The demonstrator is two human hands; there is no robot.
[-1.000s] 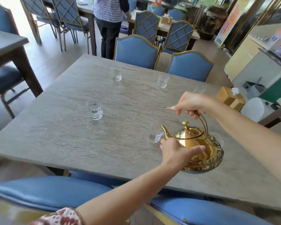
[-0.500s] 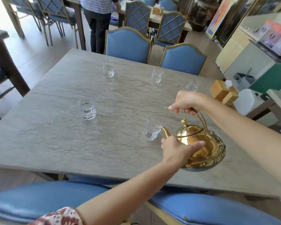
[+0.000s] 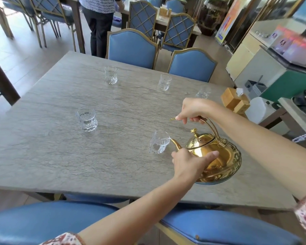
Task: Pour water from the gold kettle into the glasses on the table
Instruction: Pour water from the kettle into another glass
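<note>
Right hand (image 3: 193, 110) wraps the gold kettle (image 3: 219, 156) by its handle and left hand (image 3: 187, 163) cups its body. The spout is at the near-edge glass (image 3: 159, 144) (left-edge glass (image 3: 86, 119) already holds water). The three far-edge glasses (image 3: 110, 75) seemingly remain.

A single wide-angle head camera looks forward and down from the near edge of the tabletop (image 3: 64, 156), close above both forearms, the room beyond.

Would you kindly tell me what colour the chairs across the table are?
The chairs are plain blue with gold-coloured frames, clearest in the head view.
</note>
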